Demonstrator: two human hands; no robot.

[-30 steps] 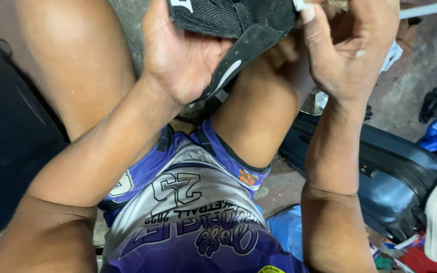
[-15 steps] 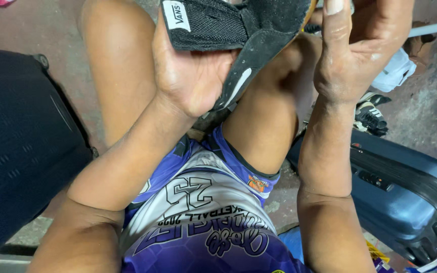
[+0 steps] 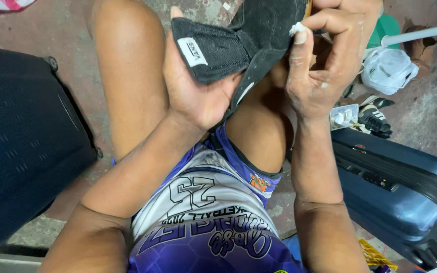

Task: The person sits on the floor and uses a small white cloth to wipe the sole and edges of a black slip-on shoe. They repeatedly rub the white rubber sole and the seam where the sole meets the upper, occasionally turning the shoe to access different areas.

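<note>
head view, looking down: a black shoe [image 3: 249, 45] is held above the knees, its long axis slanting up to the right. left hand [image 3: 193, 96] fingers are clamped beneath its tongue; right hand [image 3: 324, 65] fingers are pinched on its upper edge, beside a blue suitcase [image 3: 400, 197].

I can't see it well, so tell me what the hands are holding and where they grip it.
Both hands hold a black shoe: the left hand cups its tongue and side from below; the right hand pinches its edge.
</note>
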